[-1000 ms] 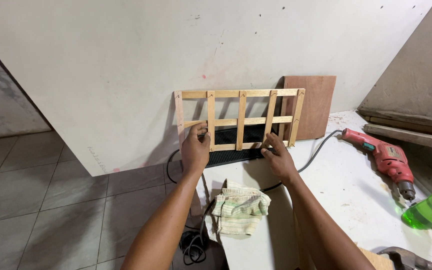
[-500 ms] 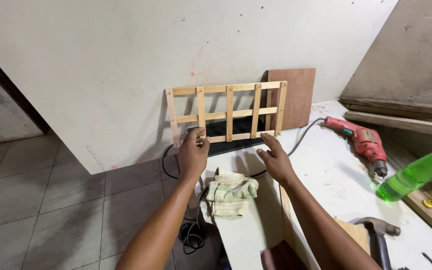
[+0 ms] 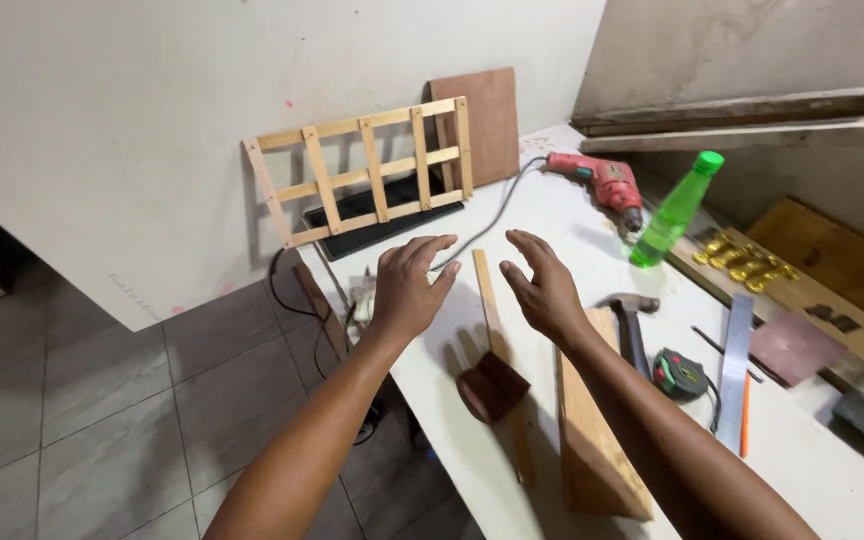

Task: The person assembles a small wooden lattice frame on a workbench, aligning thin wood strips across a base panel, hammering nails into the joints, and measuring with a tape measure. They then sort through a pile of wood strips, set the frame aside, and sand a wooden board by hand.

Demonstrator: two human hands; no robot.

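A wooden lattice frame (image 3: 367, 170) leans upright against the white wall at the far end of the white table (image 3: 552, 220). My left hand (image 3: 407, 285) and my right hand (image 3: 542, 285) hover open above the table, fingers spread, holding nothing. Between them lies a thin wooden strip (image 3: 487, 290). A dark brown curved piece (image 3: 492, 385) rests on the table just below my hands. A thick wooden block (image 3: 592, 430) lies under my right forearm.
A red electric drill (image 3: 597, 180), a green plastic bottle (image 3: 674, 212), a hammer (image 3: 632, 320), a tape measure (image 3: 679, 372), a metal ruler (image 3: 734, 365) and brass hinges (image 3: 742, 260) lie on the right. A brown board (image 3: 487, 120) leans behind the frame. Tiled floor lies left.
Both hands have let go of the lattice frame and drawn back toward me; the frame now stands leaning on the wall. The view has shifted right, showing more of the table.
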